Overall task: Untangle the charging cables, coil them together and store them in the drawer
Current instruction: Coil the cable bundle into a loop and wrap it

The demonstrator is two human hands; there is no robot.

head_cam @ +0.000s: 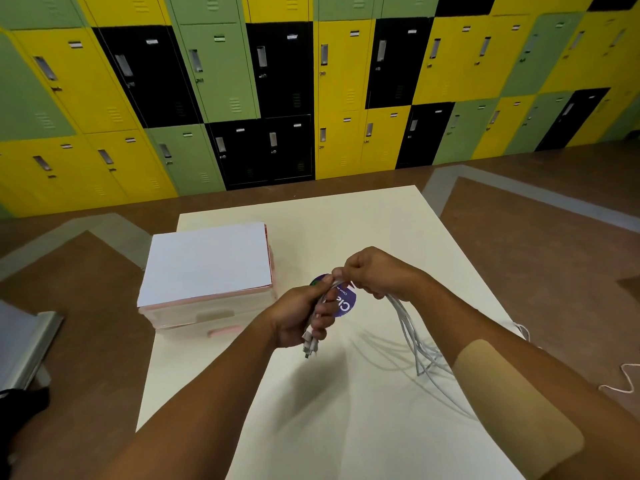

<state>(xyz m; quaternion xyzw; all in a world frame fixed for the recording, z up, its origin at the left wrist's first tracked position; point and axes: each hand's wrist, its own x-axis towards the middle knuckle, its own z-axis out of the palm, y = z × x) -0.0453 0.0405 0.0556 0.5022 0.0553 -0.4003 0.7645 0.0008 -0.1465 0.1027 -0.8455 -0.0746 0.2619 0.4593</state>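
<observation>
Over a white table (346, 427), two hands gather a bundle of charging cables (407, 323).

Loose white strands trail toward four o'clock, not yet coiled; a quick pull could knot them again or snag them at the table edge. The left hand (304, 313) is fisted round the plug ends. The right hand (374, 275), at one o'clock of it, pinches the strands, knuckles up. A drawer unit (207, 271) sits at ten o'clock, its drawers apparently shut, with lockers (311, 98) beyond.

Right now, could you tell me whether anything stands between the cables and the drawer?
The left hand and right hand grip the cables; no object stands on the table between them and the drawer, but it looks shut.
</observation>
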